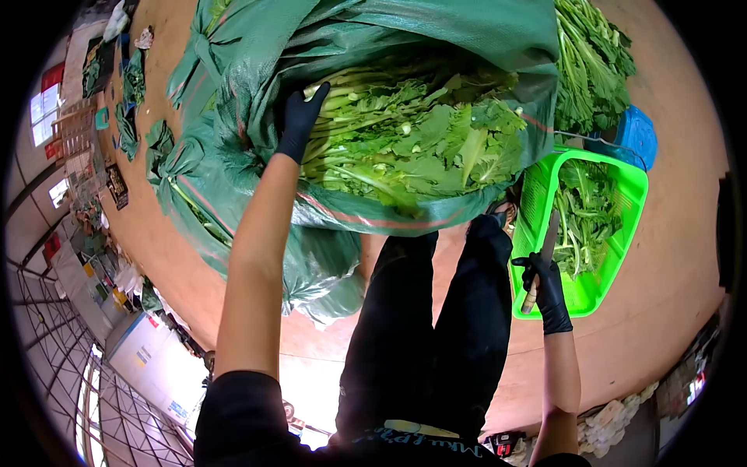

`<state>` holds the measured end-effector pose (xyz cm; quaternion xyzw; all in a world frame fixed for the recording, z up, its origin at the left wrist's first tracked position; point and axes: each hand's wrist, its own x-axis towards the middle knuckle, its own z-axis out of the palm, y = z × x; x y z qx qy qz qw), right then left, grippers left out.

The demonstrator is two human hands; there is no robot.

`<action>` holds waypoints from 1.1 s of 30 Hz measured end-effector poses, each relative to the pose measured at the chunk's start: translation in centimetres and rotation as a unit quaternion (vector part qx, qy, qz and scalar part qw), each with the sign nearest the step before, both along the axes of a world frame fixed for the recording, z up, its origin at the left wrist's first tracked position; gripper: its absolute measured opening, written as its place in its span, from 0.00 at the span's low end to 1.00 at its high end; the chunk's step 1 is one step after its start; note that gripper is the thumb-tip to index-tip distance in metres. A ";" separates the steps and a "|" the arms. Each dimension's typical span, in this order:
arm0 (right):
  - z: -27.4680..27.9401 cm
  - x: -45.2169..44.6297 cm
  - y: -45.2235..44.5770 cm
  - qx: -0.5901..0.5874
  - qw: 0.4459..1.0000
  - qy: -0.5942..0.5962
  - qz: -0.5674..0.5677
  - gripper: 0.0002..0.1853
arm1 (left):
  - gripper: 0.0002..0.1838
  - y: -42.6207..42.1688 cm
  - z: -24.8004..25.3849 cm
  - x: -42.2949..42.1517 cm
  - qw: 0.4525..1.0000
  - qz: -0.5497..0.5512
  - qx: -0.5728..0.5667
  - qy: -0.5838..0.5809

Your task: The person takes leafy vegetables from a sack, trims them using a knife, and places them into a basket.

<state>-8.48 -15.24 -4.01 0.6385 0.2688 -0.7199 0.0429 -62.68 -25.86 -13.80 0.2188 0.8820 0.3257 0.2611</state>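
Observation:
A big green woven sack gapes open in front of me, packed with leafy green vegetables whose pale stalks point left. My left hand, in a black glove, is at the stalk ends inside the sack's left side. Its thumb and finger close around a pale stalk end; the other fingers are partly hidden. On the right, my black-gloved right hand grips a knife by its light handle, blade pointing away from me. The knife lies over a bright green plastic basket, which holds some cut greens.
More leafy greens are piled beyond the basket, beside a blue plastic container. Tied green sacks stand to the left. My legs are below the sack. A white box-like unit is at lower left.

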 end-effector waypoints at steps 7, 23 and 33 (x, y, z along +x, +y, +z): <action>-0.7 0.5 -1.2 -0.003 1.000 -0.014 -0.015 0.12 | 0.27 0.6 0.4 0.6 0.998 0.036 0.044 0.024; -1.7 1.0 -2.0 0.013 1.000 -0.007 0.009 0.15 | 0.24 -5.4 22.3 -2.6 0.955 0.111 0.094 -0.257; 9.8 -7.2 1.5 0.275 0.946 0.113 0.126 0.11 | 0.17 -1.5 31.1 8.7 0.990 -0.102 0.042 0.083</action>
